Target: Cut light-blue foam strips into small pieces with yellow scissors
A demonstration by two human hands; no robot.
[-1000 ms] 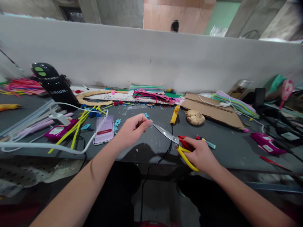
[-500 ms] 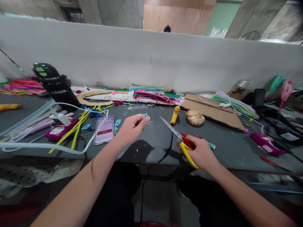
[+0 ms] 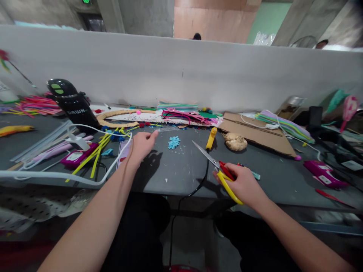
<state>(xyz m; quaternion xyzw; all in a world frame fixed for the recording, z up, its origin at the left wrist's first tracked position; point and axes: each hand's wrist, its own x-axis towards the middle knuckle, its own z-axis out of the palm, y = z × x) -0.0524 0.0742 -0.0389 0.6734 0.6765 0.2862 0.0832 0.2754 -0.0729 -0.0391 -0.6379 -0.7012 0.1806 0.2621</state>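
My right hand (image 3: 244, 183) is wrapped round the handles of a pair of scissors (image 3: 208, 156), red and yellow at the grips. Their blades look closed and point up and left over the dark tabletop (image 3: 172, 170). My left hand (image 3: 142, 146) hovers with its fingers curled together. Whatever lies inside them, if anything, is hidden. To its right rests a small heap of light blue cut pieces (image 3: 174, 142). A phone (image 3: 122, 151) lies partly covered behind my left wrist.
A yellow-handled tool (image 3: 211, 138) with a black cord stands near the scissors' tips. Beyond are a tan lump (image 3: 235, 141) and cardboard (image 3: 255, 134). Leftward, a black bottle (image 3: 76, 107), white cable (image 3: 85, 179) and yellow strips (image 3: 99, 151) crowd the table.
My left hand has moved left, away from the blue heap, which now shows fully, and over towards the phone. The right hand and scissors have hardly moved. The view has shifted slightly.
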